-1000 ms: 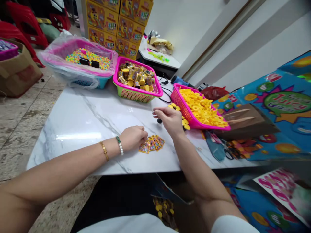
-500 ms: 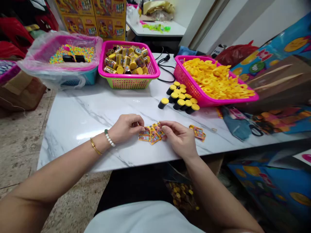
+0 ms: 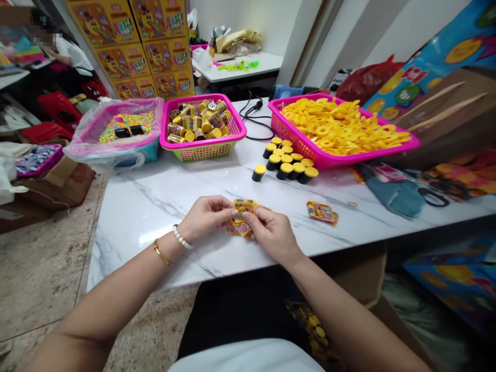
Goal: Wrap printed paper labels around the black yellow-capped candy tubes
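Observation:
Between my two hands is a small printed yellow label (image 3: 244,205). My left hand (image 3: 205,218) pinches its left side between thumb and fingertips. The thumb and fingers of my right hand (image 3: 276,235) are closed on its right side. Several similar labels (image 3: 241,228) lie overlapping on the table just below, partly hidden by the fingers. A further small stack of labels (image 3: 323,212) lies to the right of my right hand. Beyond the hands, a black canister with a yellow lid (image 3: 259,173) stands a little apart from a cluster of matching canisters (image 3: 291,168).
A pink basket rim (image 3: 205,144) surrounds labelled canisters. At its left, a plastic-lined basket (image 3: 137,157) holds colourful beads. The right-hand pink basket (image 3: 298,139) is heaped with yellow plastic pieces. A black cable (image 3: 258,129) lies between baskets. Another person (image 3: 75,54) is at back left.
My hands have come closer together, and a label is now raised between them above the others. The camera view has shifted, bringing another person into sight at the back left.

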`<state>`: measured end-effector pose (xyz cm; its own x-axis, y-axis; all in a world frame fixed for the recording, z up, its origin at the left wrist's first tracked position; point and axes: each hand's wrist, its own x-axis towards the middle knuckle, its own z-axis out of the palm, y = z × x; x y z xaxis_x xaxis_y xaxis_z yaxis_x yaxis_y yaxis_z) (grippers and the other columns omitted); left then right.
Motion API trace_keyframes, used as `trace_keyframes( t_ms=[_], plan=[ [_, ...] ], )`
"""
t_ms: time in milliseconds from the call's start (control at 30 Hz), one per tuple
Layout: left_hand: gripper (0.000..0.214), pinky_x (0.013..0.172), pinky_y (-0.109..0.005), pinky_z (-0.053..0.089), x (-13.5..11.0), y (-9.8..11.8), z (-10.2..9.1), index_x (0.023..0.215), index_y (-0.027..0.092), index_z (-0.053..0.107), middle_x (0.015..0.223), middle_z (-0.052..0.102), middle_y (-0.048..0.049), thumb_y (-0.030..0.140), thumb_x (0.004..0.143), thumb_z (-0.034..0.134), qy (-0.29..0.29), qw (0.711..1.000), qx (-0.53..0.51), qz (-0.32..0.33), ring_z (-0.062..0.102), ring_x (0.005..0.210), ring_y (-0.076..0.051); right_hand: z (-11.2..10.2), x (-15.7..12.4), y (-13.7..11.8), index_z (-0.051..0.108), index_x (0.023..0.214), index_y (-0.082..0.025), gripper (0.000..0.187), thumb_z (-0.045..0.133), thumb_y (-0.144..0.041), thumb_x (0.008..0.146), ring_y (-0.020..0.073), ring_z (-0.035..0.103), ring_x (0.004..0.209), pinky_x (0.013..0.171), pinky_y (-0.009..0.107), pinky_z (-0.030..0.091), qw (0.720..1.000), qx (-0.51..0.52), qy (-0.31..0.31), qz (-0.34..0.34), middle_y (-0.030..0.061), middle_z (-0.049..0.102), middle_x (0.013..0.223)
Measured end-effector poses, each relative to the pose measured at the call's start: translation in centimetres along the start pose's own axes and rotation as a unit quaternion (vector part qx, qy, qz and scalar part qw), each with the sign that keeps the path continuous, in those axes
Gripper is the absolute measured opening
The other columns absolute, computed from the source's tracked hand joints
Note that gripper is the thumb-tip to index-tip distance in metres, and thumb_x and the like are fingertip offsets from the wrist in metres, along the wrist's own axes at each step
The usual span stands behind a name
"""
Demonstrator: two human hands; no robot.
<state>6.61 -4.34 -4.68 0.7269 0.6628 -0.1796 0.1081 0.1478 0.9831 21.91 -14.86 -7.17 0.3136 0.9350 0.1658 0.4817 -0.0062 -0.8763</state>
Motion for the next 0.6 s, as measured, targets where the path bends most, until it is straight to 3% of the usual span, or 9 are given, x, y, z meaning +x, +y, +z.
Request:
trace_keyframes(
  t_ms=[133, 267, 333, 400, 500, 600],
  plan=[
    [0.021, 0.051, -0.021, 0.037, 0.0, -0.4, 0.3, 0.068, 0.014, 0.064, 0.058, 0.057, 0.0016, 0.031, 0.080, 0.065, 0.038, 0.988, 0.143, 0.038, 0.047, 0.051, -0.007, 0.5, -0.2, 0.4, 0.049, 0.054, -0.020, 0.044, 0.048, -0.038, 0.094, 0.0115, 0.047, 0.050, 0.052, 0.026, 0.035, 0.986, -0.129, 0.009, -0.101, -0.0002, 0.052, 0.052],
    [0.014, 0.058, -0.024, 0.041, 0.5, -1.0, -0.8, 0.067, 0.016, 0.071, 0.068, 0.065, -0.0022, 0.018, 0.077, 0.062, 0.138, 0.911, 0.363, 0.138, 0.053, 0.059, -0.010, 0.2, 0.2, 0.5, 0.068, 0.086, -0.018, 0.024, 0.054, -0.036, 0.092, 0.0175, 0.061, 0.068, 0.064, 0.029, 0.044, 0.974, -0.197, 0.038, -0.108, 0.0057, 0.066, 0.077],
    [0.015, 0.061, -0.024, 0.043, 0.8, -1.1, -1.6, 0.070, 0.017, 0.074, 0.077, 0.068, -0.0043, 0.017, 0.077, 0.061, 0.185, 0.880, 0.397, 0.183, 0.055, 0.062, -0.011, -0.1, 0.5, 0.5, 0.069, 0.101, -0.016, 0.026, 0.059, -0.038, 0.089, 0.0194, 0.063, 0.073, 0.068, 0.031, 0.047, 0.971, -0.201, 0.077, -0.103, 0.0093, 0.068, 0.090],
    [0.015, 0.061, -0.024, 0.043, 1.0, -1.1, -2.1, 0.071, 0.017, 0.076, 0.080, 0.067, -0.0052, 0.020, 0.078, 0.063, 0.217, 0.867, 0.394, 0.213, 0.054, 0.062, -0.011, -0.2, 1.0, 0.3, 0.068, 0.106, -0.016, 0.031, 0.061, -0.039, 0.088, 0.0176, 0.061, 0.068, 0.069, 0.033, 0.049, 0.973, -0.175, 0.105, -0.104, 0.0110, 0.067, 0.097],
    [0.016, 0.057, -0.023, 0.041, 0.8, -0.8, -2.0, 0.070, 0.017, 0.075, 0.074, 0.063, -0.0038, 0.024, 0.078, 0.064, 0.217, 0.884, 0.341, 0.234, 0.052, 0.060, -0.010, 0.1, 1.7, -0.5, 0.067, 0.108, -0.016, 0.034, 0.061, -0.042, 0.086, 0.0130, 0.057, 0.059, 0.064, 0.031, 0.050, 0.987, -0.086, 0.105, -0.086, 0.0096, 0.066, 0.101],
    [0.021, 0.055, -0.022, 0.040, 0.4, -0.4, -1.0, 0.068, 0.016, 0.071, 0.063, 0.060, -0.0012, 0.027, 0.083, 0.061, 0.159, 0.930, 0.258, 0.210, 0.051, 0.057, -0.010, 0.8, 2.3, -1.4, 0.066, 0.081, -0.017, 0.031, 0.055, -0.045, 0.088, 0.0124, 0.053, 0.055, 0.054, 0.026, 0.043, 0.998, 0.004, 0.056, -0.034, 0.0025, 0.063, 0.073]
  ],
)
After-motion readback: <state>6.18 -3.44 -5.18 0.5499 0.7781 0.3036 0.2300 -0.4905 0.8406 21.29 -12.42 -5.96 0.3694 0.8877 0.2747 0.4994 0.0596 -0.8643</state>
